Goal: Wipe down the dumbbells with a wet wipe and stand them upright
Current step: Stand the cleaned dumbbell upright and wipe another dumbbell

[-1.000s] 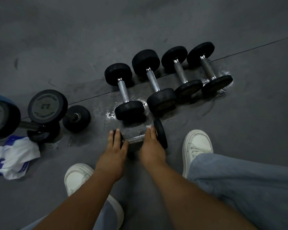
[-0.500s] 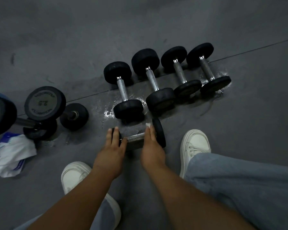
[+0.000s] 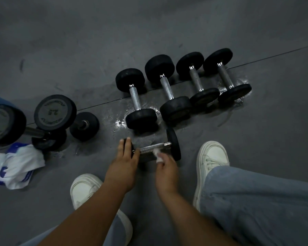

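A small black dumbbell (image 3: 173,143) with a chrome handle lies on its side on the grey floor just in front of me. My left hand (image 3: 124,161) rests on its left head, fingers straight over it. My right hand (image 3: 164,168) pinches a crumpled white wet wipe (image 3: 157,155) against the near side of the handle. Beyond it several black dumbbells (image 3: 135,98) lie side by side in a row. At the left, dumbbells (image 3: 54,112) stand on end, one disc marked 2.5.
A white and blue wipe packet (image 3: 16,165) lies on the floor at the left. My white shoes (image 3: 212,157) and jeans legs flank the dumbbell. Wet patches shine on the floor around the row. A floor seam runs diagonally behind the dumbbells.
My right hand has drawn back from the right end of the handle toward me, so the wipe and more of the handle now show. The left hand has stayed on the left head.
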